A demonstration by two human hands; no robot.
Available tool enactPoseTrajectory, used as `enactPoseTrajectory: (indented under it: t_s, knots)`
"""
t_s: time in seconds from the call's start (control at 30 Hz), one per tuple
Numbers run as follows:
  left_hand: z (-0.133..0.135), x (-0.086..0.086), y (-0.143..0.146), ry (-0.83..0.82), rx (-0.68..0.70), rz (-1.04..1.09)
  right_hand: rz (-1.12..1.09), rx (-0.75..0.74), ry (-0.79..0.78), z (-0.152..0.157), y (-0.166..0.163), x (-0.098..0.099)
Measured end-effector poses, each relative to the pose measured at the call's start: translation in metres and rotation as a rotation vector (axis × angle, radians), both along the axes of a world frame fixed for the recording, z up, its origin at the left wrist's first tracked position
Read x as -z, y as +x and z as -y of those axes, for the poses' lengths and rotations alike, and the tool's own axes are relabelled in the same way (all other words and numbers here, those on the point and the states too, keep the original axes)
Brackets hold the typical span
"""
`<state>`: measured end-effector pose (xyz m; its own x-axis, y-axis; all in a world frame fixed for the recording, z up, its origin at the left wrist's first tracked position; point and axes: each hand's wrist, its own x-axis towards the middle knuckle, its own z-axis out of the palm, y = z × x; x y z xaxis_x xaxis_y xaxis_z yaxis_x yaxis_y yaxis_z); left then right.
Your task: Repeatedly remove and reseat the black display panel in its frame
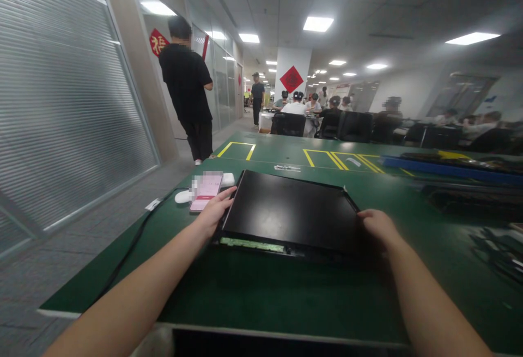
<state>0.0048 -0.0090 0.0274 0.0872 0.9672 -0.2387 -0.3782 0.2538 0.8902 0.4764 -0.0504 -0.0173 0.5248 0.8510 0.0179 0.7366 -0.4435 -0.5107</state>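
A dark, flat LCD screen panel (pixel 292 210) lies face up just above or on the green table; I cannot tell whether it touches the surface. A strip of green circuit board (pixel 251 245) shows along its near edge. My left hand (pixel 216 211) holds the panel's left edge, fingers pointing away from me and the thumb side partly hidden. On the opposite side, my right hand (pixel 378 226) grips the right edge, with its thumb on the rim and the other fingers hidden underneath. A phone (pixel 207 191) with a pink screen sits close to my left hand.
The green table (pixel 269 297) bears yellow tape outlines at its far side. White rounded objects, one a mouse-like shape (pixel 183 197), flank the phone. A black cable (pixel 137 237) crosses the left edge. Dark panels and a blue tray (pixel 433 165) lie right. A standing person (pixel 186 84) is beyond.
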Motion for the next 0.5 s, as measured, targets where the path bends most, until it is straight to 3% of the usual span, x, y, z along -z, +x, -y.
enactPoseTrajectory:
  t_s: [0.3,0.5]
  knots:
    - [0.0022,0.0009,-0.0032,0.044,0.139,-0.046,-0.039,0.002,0.027,-0.0002,0.0035,0.0038]
    - [0.0028,-0.0007,-0.0013,0.015,0.121,-0.066,0.000,0.007,-0.014,0.0007,-0.0009,-0.0017]
